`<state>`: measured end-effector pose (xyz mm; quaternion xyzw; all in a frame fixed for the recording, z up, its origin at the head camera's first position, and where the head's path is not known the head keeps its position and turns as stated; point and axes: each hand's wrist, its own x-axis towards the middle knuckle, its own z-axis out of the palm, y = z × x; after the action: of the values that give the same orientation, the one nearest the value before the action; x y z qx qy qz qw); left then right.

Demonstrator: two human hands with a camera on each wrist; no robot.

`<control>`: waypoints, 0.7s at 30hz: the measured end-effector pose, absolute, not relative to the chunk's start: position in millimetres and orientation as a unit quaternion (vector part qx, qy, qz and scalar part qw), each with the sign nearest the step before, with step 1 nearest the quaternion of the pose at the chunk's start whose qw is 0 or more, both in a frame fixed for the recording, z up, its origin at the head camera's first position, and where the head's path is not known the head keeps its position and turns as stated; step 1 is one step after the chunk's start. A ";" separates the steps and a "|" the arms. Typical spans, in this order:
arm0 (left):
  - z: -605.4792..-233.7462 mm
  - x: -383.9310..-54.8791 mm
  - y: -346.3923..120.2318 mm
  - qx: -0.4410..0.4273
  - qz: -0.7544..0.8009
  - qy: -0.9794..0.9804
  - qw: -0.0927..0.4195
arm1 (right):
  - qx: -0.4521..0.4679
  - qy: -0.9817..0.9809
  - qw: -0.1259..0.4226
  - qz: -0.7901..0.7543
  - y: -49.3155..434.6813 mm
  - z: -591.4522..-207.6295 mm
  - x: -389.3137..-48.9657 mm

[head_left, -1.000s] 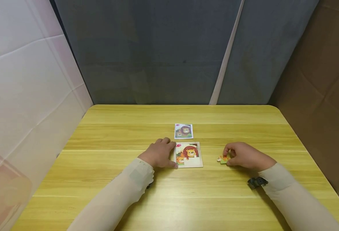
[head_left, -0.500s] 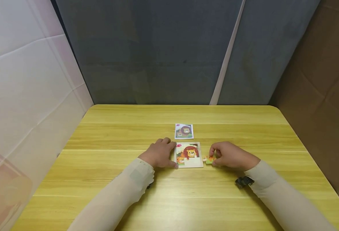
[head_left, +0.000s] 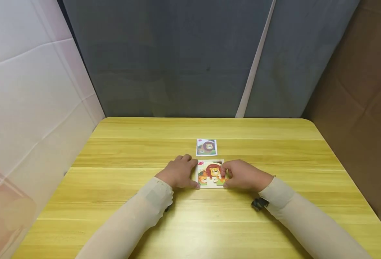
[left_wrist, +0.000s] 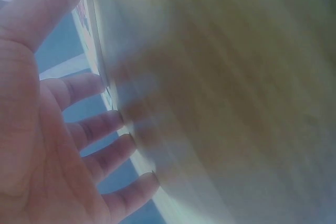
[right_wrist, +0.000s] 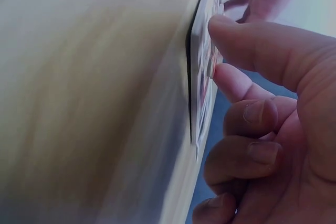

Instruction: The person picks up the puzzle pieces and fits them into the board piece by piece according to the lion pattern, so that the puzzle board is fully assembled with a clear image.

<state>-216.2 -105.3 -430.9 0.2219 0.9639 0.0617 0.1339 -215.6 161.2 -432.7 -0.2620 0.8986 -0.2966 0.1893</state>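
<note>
A jigsaw board [head_left: 211, 185] with a lion picture and a pale frame lies flat on the table. My right hand [head_left: 247, 175] pinches a jigsaw piece [head_left: 221, 181] between thumb and forefinger over the board's lower right part; its other fingers curl inward in the right wrist view. Bare pale board shows left of that piece. My left hand [head_left: 180, 172] rests along the board's left edge, thumb at the near corner and forefinger at the far one. In the left wrist view its fingers [left_wrist: 86, 87] are spread, with their tips on the tabletop and board edge.
A small printed card [head_left: 206, 147] with the same lion picture lies just beyond the board. The wooden table [head_left: 138, 144] meets a dark grey cloth [head_left: 177, 72] at its far edge. Pale cloth hangs at the left, brown cloth at the right.
My right hand has slid left across the table with the jigsaw piece, from well right of the board to over its lower right. My left hand has stayed in place.
</note>
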 end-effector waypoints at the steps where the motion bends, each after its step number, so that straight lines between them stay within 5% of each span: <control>1: -430.8 -216.1 -105.1 0.221 0.061 0.964 0.135 | -0.263 0.899 0.190 -0.294 159.0 -432.6 -215.6; 21: -430.5 -215.9 -104.6 0.220 0.065 0.964 0.134 | -0.271 0.910 0.182 -0.255 129.2 -433.7 -222.4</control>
<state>-215.9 -104.6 -430.5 0.2198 0.9641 0.0646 0.1341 -222.4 129.2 -433.7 -0.2710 0.9103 -0.2545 0.1820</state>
